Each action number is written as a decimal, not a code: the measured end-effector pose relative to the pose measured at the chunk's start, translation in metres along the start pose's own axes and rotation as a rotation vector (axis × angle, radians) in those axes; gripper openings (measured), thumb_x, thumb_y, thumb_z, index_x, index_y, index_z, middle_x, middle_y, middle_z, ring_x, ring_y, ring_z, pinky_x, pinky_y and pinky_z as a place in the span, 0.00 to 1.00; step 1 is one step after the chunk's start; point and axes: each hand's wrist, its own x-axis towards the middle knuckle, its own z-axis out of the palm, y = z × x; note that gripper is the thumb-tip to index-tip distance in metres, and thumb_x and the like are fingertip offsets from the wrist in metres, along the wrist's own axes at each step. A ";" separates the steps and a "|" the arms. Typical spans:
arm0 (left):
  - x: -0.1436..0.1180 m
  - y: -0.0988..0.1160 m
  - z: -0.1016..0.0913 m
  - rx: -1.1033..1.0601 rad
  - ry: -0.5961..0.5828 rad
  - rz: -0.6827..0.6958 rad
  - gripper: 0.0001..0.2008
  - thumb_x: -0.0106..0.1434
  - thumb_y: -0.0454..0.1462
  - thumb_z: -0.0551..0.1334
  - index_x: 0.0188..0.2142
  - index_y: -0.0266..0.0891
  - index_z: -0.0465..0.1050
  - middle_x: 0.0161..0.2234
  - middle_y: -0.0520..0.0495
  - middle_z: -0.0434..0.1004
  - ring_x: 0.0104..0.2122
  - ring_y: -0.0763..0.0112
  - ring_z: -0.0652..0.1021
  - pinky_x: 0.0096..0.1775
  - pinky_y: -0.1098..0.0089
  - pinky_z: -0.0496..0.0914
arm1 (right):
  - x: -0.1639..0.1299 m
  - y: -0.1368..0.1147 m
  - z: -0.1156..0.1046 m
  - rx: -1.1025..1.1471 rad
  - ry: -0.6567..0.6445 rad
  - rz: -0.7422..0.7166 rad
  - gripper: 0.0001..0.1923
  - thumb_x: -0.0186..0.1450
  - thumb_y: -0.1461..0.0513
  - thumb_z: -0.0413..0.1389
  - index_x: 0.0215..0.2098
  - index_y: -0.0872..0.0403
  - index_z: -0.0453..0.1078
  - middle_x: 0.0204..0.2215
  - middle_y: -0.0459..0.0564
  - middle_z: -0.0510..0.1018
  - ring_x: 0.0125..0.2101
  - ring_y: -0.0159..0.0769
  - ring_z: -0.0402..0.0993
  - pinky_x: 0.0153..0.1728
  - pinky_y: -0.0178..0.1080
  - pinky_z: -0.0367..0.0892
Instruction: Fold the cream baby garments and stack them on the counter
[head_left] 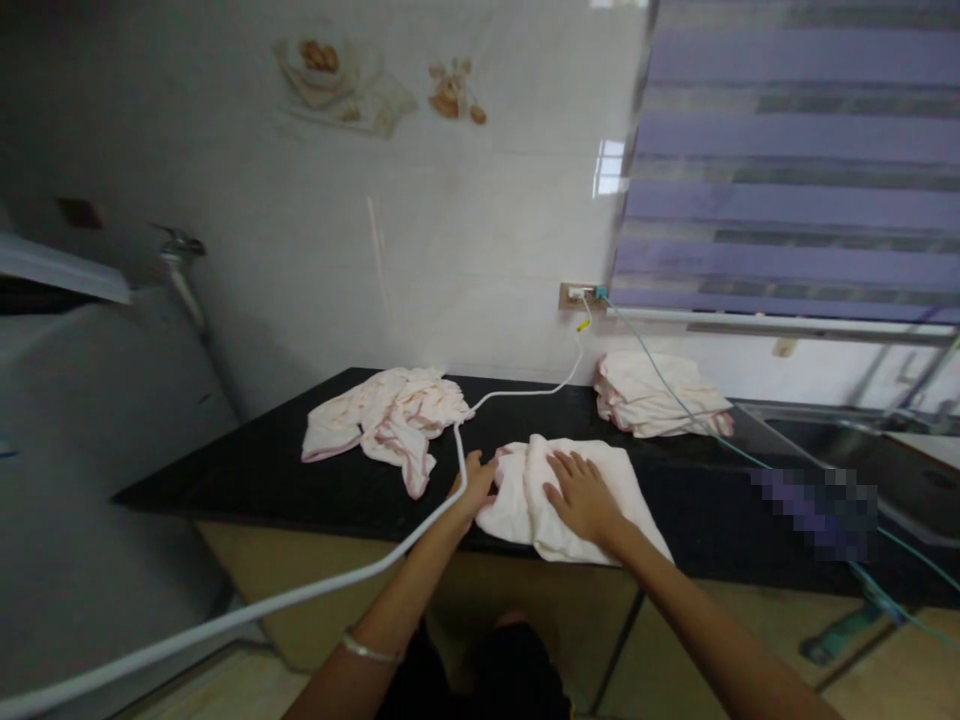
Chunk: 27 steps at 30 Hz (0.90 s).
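Observation:
A pale pink cloth (622, 480) lies partly folded at the front edge of the black countertop (247, 470). My right hand (581, 495) rests flat on top of it, fingers spread. My left hand (476, 483) touches the cloth's left edge, fingers curled at the fold; whether it pinches the cloth is unclear. A loose heap of similar pink-trimmed cloths (386, 420) sits to the left. A folded stack of cloths (660, 395) lies at the back right.
A white cable (420, 530) runs from the wall socket (581, 295) across the counter past my left hand. A green cable (697, 425) crosses the folded stack. A sink (840, 435) is at the right, a tap (180, 250) at the left, and blinds (795, 160) above.

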 end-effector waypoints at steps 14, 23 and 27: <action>0.008 0.016 0.009 0.051 -0.483 -0.045 0.15 0.48 0.44 0.72 0.27 0.33 0.77 0.25 0.45 0.80 0.25 0.67 0.75 0.27 0.72 0.64 | -0.001 -0.005 -0.012 0.084 0.013 0.004 0.35 0.75 0.47 0.45 0.76 0.49 0.49 0.73 0.58 0.55 0.73 0.57 0.45 0.69 0.62 0.46; -0.005 0.015 0.012 -0.376 -0.190 0.024 0.22 0.39 0.34 0.71 0.35 0.39 0.67 0.27 0.56 0.73 0.26 0.73 0.73 0.29 0.74 0.64 | -0.003 -0.005 -0.016 0.113 0.007 -0.045 0.36 0.75 0.44 0.45 0.76 0.46 0.49 0.75 0.54 0.49 0.74 0.55 0.39 0.70 0.64 0.40; -0.006 0.008 0.017 -0.424 -0.077 0.115 0.20 0.42 0.36 0.69 0.37 0.38 0.70 0.36 0.50 0.75 0.36 0.68 0.76 0.36 0.71 0.68 | -0.003 -0.004 -0.015 0.101 0.003 -0.055 0.35 0.74 0.44 0.46 0.76 0.45 0.50 0.75 0.53 0.50 0.74 0.55 0.39 0.70 0.64 0.40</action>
